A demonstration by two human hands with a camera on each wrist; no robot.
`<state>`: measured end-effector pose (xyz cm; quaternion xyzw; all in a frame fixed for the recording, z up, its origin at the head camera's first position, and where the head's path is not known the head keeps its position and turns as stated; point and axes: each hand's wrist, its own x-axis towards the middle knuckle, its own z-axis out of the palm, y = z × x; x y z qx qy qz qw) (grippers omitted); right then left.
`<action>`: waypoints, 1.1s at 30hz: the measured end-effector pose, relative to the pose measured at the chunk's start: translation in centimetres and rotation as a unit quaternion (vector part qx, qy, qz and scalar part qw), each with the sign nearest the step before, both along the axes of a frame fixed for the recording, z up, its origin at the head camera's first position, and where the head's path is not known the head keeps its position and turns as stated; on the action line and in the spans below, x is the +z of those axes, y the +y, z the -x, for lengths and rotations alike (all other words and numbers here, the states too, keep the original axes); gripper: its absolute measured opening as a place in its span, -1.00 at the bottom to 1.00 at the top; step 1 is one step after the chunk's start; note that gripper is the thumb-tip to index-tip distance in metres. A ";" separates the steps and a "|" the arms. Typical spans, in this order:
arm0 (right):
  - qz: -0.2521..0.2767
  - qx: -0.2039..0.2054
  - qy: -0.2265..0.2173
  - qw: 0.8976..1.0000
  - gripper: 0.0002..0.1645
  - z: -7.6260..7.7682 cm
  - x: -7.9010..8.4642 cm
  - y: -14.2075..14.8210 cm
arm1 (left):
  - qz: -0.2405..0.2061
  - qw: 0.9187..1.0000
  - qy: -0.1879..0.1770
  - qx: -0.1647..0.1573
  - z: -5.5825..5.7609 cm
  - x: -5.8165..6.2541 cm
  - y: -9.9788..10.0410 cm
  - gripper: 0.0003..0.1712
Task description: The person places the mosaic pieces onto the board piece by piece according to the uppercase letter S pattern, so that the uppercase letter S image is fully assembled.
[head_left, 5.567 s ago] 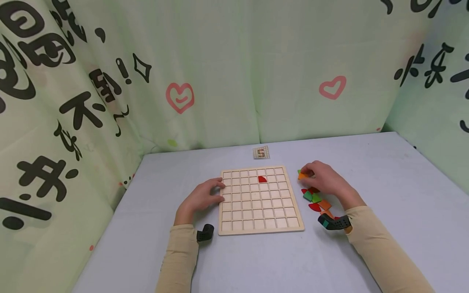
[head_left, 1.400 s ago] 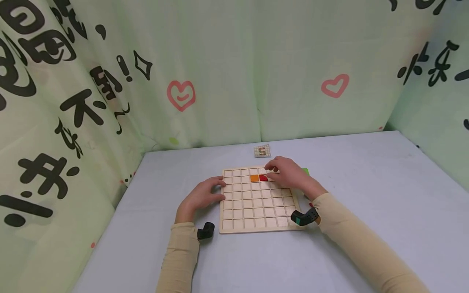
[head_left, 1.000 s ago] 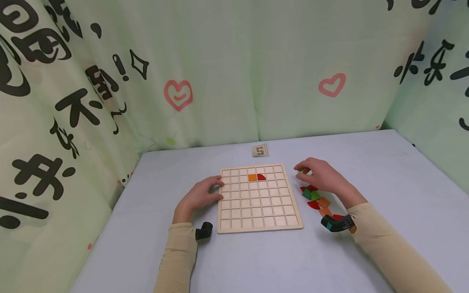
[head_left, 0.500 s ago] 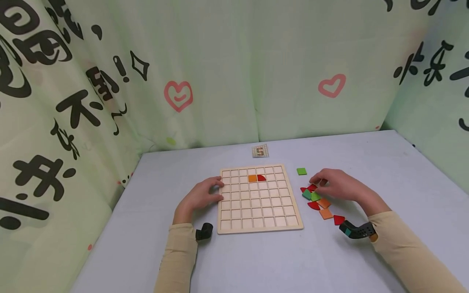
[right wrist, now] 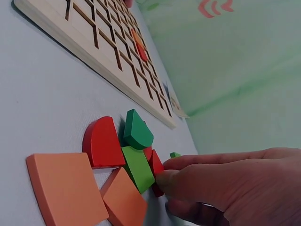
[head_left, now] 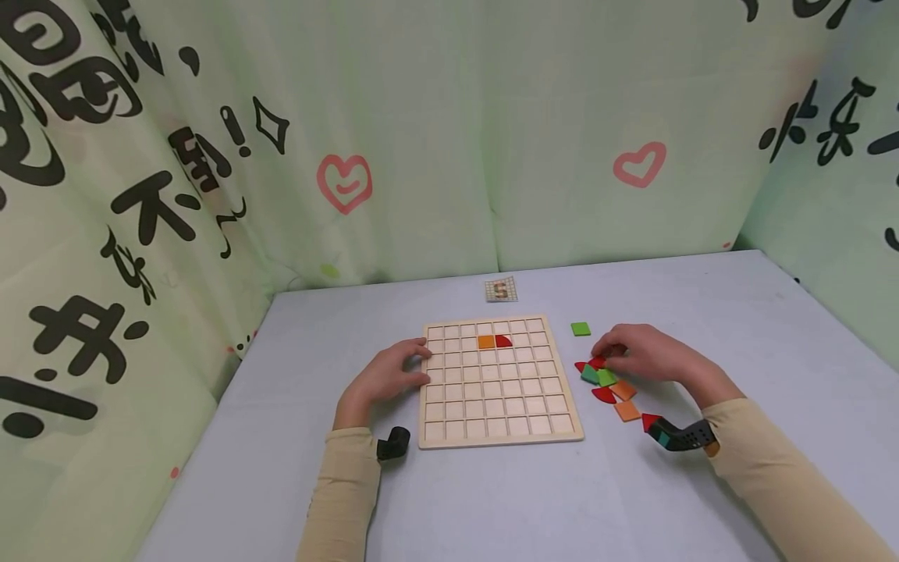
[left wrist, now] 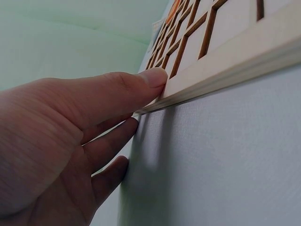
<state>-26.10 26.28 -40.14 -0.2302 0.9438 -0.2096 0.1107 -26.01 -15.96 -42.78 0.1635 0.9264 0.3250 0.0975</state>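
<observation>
Fingers (right wrist: pixel 207 159) of your right hand (head_left: pixel 641 351), having left the green square (head_left: pixel 580 329), pinch a red tile (right wrist: pixel 156 165), so your choice seems changed, while left hand (head_left: pixel 385 380) rests, fingers apart.

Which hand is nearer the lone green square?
Right: the right hand is just right of the green square; the left hand is across the board, at its left edge.

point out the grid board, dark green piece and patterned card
Grid board (head_left: pixel 490 375), head view: a bare middle cell
Dark green piece (right wrist: pixel 141 133), right wrist view: its top face
Patterned card (head_left: pixel 501 289), head view: its middle
</observation>
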 end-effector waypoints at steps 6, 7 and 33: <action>-0.003 -0.031 -0.003 1.000 -0.72 0.5 -0.2 0.0 | -0.003 1.000 -0.006 0.003 0.0 0.1 0.0 -0.57; -0.005 -0.040 -0.003 0.999 -0.72 0.6 -0.3 0.0 | -0.005 1.000 -0.010 0.005 0.0 0.1 0.0 -0.56; -0.002 -0.012 0.028 1.000 -0.75 0.9 -0.7 -0.6 | -0.008 1.000 -0.014 0.003 0.0 0.3 0.1 -0.58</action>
